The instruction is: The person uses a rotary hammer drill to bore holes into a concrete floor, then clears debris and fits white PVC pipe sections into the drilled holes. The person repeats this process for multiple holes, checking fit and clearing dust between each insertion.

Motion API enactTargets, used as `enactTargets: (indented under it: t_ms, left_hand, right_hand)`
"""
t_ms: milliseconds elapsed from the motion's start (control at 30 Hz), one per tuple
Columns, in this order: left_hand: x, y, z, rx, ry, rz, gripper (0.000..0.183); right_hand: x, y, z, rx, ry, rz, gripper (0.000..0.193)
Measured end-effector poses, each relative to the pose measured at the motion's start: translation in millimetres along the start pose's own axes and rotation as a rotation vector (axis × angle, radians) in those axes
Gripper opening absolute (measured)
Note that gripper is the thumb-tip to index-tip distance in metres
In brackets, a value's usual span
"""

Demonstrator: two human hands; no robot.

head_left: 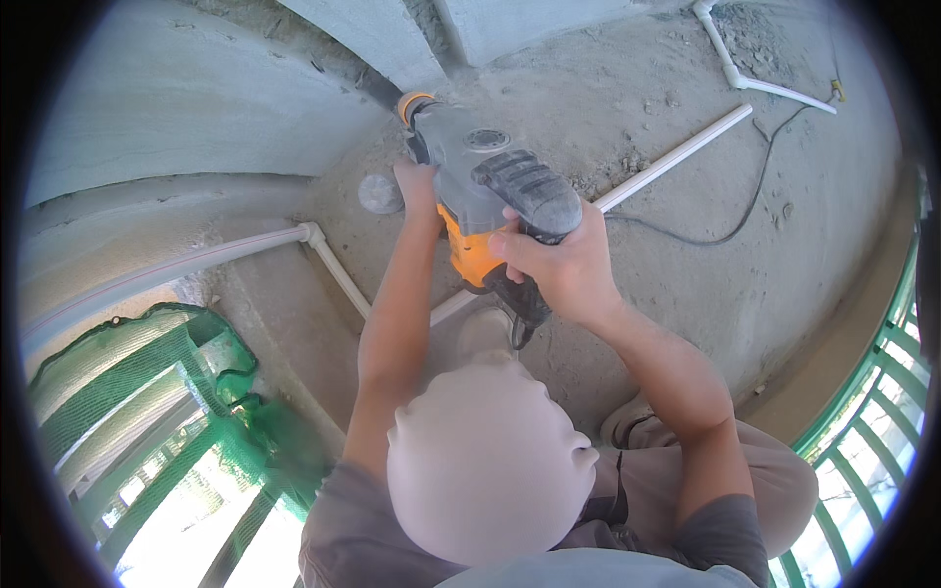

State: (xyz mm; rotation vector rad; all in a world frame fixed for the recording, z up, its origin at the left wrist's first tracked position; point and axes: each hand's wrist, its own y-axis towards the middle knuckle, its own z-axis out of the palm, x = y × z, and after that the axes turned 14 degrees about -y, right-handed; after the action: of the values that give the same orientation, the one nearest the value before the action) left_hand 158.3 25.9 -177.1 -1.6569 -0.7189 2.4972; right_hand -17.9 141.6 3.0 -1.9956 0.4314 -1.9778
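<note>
Both of my hands hold a grey-and-orange rotary hammer (469, 186) coated with pale dust. My right hand (569, 260) wraps around its black rear handle, thumb across the near side. On the left side of the tool's front body, my left hand (418, 186) is closed, its fingers mostly hidden behind the housing. Past the orange collar (416, 102), the dark bit (378, 90) reaches toward a rough groove at the wall. Its tip cannot be made out.
White pipes run along the left wall (196, 265), across the dusty floor (686, 152) and at the upper right (730, 73). A black cable (750, 211) curves over the concrete. Rubble (608, 178) lies beyond the tool. Green netting (235, 431) and railing (872, 402) flank me.
</note>
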Motion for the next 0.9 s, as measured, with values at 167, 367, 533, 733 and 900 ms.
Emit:
enactTargets:
  t_ms: [167,367,533,733,900]
  left_hand:
    - [10.1,-25.2,10.3,0.024,0.168,0.066,0.018]
    - [29.4,-4.8,-5.8,-0.029,-0.093,0.163,0.019]
    - [24.3,12.0,-10.6,-0.108,0.112,0.025,0.019]
    - [26.7,-54.3,13.0,-0.030,0.194,0.051,0.022]
    - [21.7,-31.3,9.5,-0.007,0.318,0.052,0.020]
  right_hand:
    - [22.1,-25.2,-36.5,0.024,0.035,0.069,0.019]
    - [11.7,-12.9,-18.4,0.055,-0.130,0.014,0.021]
    - [13.4,13.9,-14.1,0.068,-0.052,-0.001,0.027]
    - [12.0,-20.2,-65.5,0.023,0.026,0.107,0.031]
    - [-19.3,-4.2,-45.8,-0.032,0.053,0.116,0.024]
